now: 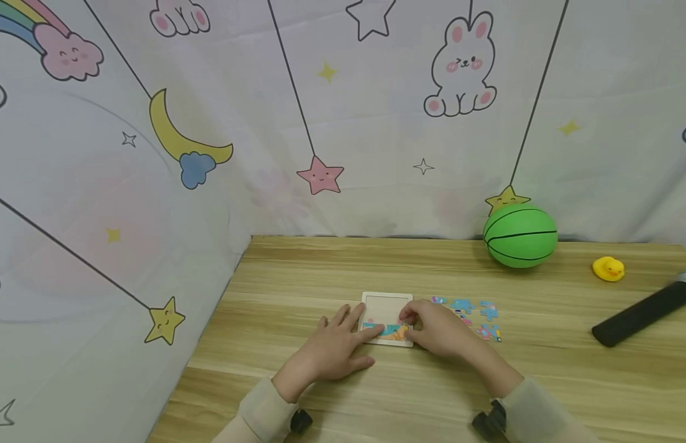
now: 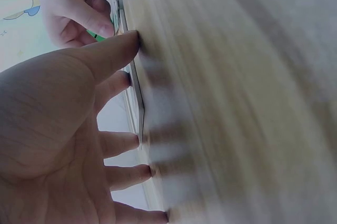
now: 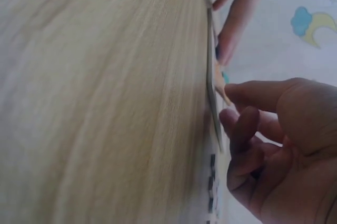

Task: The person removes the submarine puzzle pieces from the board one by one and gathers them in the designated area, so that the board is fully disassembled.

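Note:
A small jigsaw tray with a pale rim lies flat on the wooden table. Blue and orange puzzle pieces fill its near strip, while bare board shows above them. My left hand spreads over the tray's left side, its index finger on the pieces and other fingertips at the rim and table. At the lower right corner, my right hand pinches an orange puzzle piece between thumb and fingers, its edge tilted up from the tray in the right wrist view. The fingers partly hide this piece.
Several loose puzzle pieces lie right of the tray, partly behind my right hand. Farther back sit a green ball and a yellow rubber duck. A black cylindrical handle lies at the right. A printed curtain borders the table's back.

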The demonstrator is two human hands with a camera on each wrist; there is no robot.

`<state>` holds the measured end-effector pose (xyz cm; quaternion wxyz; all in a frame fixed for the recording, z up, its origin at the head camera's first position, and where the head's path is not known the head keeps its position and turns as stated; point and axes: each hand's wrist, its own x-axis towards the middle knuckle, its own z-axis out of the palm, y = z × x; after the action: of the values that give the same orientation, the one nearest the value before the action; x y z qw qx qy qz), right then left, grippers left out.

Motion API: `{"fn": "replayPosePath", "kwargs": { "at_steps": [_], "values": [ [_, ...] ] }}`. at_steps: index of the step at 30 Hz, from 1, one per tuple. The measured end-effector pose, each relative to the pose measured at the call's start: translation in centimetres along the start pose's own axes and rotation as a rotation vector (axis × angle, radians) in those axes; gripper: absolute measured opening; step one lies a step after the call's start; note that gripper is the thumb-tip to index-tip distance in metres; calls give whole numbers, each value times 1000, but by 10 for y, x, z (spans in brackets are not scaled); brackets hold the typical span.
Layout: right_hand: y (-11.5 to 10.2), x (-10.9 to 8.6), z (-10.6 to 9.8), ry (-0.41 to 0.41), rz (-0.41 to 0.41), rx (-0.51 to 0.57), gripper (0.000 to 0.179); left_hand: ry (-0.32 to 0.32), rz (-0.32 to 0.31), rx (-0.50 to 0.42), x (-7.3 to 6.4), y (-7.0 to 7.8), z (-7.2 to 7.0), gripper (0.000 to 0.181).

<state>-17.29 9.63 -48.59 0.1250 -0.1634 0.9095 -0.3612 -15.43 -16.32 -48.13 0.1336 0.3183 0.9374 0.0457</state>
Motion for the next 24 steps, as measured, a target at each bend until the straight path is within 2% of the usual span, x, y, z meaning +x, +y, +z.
{"fn": "replayPosePath", "kwargs": {
  "at_steps": [7,15,21,24],
  "values": [
    [2,-1,0,14,-45,23,13,0,-1,4,0,0,0,64],
    [3,-4,-2,31,-35,48,12,7,3,4,0,0,1,64],
    [9,-11,-12,47,-12,60,10,13,8,-2,-1,1,0,64],
    [16,-17,-20,55,-35,65,9,10,4,-11,-2,1,-1,64]
  ]
}}
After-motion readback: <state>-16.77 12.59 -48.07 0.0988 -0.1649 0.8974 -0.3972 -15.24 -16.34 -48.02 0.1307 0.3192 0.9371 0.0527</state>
